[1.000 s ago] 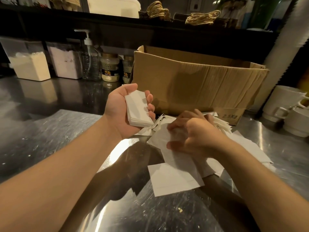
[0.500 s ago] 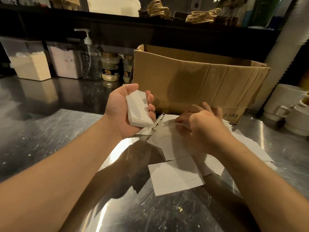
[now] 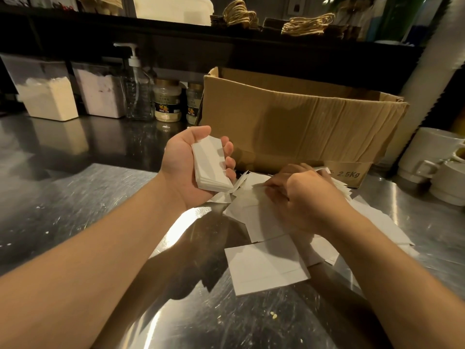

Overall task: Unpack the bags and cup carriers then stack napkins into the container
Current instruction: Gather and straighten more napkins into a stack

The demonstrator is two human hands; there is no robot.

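White, flat, folded napkins: a neat stack (image 3: 211,165) sits gripped in the left hand (image 3: 187,167), fingers curled round it, above the steel counter (image 3: 75,197). The right hand (image 3: 305,197), fingers curled, pinches one from the loose napkins (image 3: 266,268) scattered before the cardboard box (image 3: 302,132).

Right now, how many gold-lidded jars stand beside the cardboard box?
2: one jar next to the pump bottle, the other jar against the cardboard box, partly hidden.

I see a scratched, shiny steel counter (image 3: 63,197) catching warm overhead glare — behind it a dark wall shelf (image 3: 176,34) runs across, with coiled tan twine bundles (image 3: 305,26) on top. The room is dim.
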